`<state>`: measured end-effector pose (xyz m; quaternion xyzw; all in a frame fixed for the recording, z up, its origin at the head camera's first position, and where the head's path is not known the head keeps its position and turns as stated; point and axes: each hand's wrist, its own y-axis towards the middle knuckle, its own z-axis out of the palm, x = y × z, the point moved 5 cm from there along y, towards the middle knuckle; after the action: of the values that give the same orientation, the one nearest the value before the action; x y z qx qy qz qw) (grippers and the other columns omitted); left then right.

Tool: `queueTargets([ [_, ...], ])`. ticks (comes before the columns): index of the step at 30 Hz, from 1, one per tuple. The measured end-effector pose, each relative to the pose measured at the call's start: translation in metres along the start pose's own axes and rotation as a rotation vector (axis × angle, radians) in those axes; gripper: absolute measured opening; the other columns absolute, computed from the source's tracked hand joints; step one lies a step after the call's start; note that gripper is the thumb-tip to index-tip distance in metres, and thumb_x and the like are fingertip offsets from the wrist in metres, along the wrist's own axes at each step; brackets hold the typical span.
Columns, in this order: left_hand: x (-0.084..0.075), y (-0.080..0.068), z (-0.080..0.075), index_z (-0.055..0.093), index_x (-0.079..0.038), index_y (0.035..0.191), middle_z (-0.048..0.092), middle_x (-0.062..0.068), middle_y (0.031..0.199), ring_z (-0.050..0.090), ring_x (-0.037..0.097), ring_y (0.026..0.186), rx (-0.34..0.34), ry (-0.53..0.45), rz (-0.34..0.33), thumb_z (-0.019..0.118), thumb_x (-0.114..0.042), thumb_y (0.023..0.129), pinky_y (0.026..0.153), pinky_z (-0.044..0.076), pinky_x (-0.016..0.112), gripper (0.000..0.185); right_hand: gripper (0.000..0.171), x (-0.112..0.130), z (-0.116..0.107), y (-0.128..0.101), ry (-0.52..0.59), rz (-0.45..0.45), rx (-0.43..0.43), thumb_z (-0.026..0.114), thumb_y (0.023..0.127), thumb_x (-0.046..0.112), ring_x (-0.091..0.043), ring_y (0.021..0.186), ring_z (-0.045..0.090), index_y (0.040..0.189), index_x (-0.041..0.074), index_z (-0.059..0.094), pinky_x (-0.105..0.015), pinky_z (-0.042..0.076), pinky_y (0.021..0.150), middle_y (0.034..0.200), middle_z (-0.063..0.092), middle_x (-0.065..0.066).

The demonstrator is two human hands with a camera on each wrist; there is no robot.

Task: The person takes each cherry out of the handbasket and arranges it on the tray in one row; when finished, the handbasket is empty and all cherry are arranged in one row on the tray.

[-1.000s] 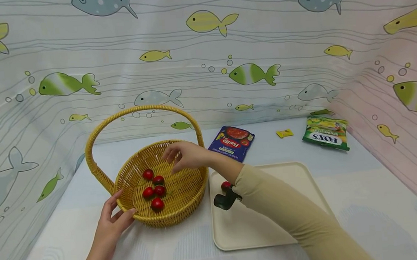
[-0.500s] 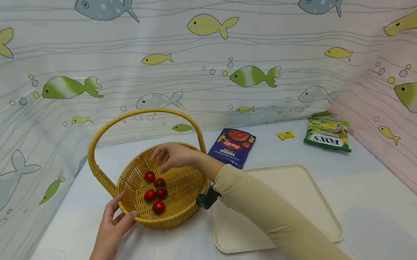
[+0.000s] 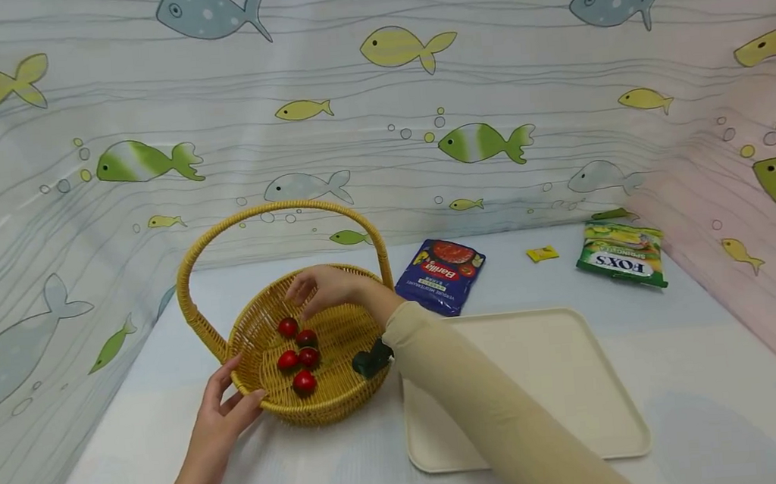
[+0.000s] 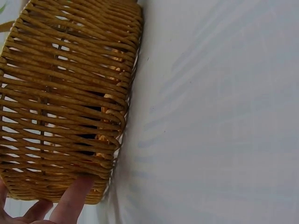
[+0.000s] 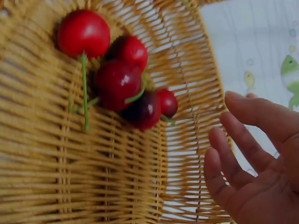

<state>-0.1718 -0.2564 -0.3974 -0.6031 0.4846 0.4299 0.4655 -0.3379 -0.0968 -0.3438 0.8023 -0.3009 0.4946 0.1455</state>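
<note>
1. My right hand [image 3: 326, 288] is hovering over the far side of the wicker basket [image 3: 345, 386], fingers loosely spread and holding nothing; in the right wrist view its fingers [image 5: 243, 158] are lying relaxed and apart above the weave.
2. My left hand [image 3: 226, 407] is touching the near rim of the basket with straight fingers; the left wrist view is cutting off all but 2 fingertips [image 4: 70, 200] against the woven wall [image 4: 65, 93].
3. 5 red cherry tomatoes [image 3: 298, 348] are sitting clustered inside the basket, some touching; in the right wrist view they [image 5: 117, 79] are showing green stems, and the darkest one is partly hidden behind the others.
4. The basket is standing on the tabletop [image 3: 699, 369], just left of a cream tray [image 3: 549, 381].
5. My sleeve [image 3: 483, 409] is covering part of the tray, and a dark wrist camera mount [image 3: 372, 359] is hanging beneath it.
6. A blue sauce pouch [image 3: 440, 276], a small yellow wrapper [image 3: 542, 253] and a green candy bag [image 3: 621, 254] are lying farther back.
</note>
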Motion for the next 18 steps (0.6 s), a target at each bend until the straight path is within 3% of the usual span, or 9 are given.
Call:
queueTargets([
  [11,-0.001,0.0,-0.001,0.012,-0.014,0.149,0.004,0.019,0.151,0.03,0.038,0.128,-0.015,0.015,-0.002,0.057,-0.016,0.093,0.083,0.049,0.024,0.071,0.039,-0.004,0.009,0.009,-0.219,0.04,0.262,0.066,0.082,-0.004,-0.024,0.113,0.051,0.12,0.002,0.059,-0.023,0.049,0.077,0.12,0.057,-0.013],
  [18,-0.003,0.0,0.0,0.011,-0.014,0.149,0.004,0.019,0.15,0.031,0.037,0.127,-0.005,-0.006,0.004,0.055,-0.014,0.094,0.083,0.049,0.025,0.071,0.04,-0.002,0.008,0.014,-0.325,0.04,0.332,0.066,0.082,-0.004,-0.026,0.114,0.05,0.121,0.003,0.06,-0.024,0.048,0.077,0.121,0.057,-0.014],
])
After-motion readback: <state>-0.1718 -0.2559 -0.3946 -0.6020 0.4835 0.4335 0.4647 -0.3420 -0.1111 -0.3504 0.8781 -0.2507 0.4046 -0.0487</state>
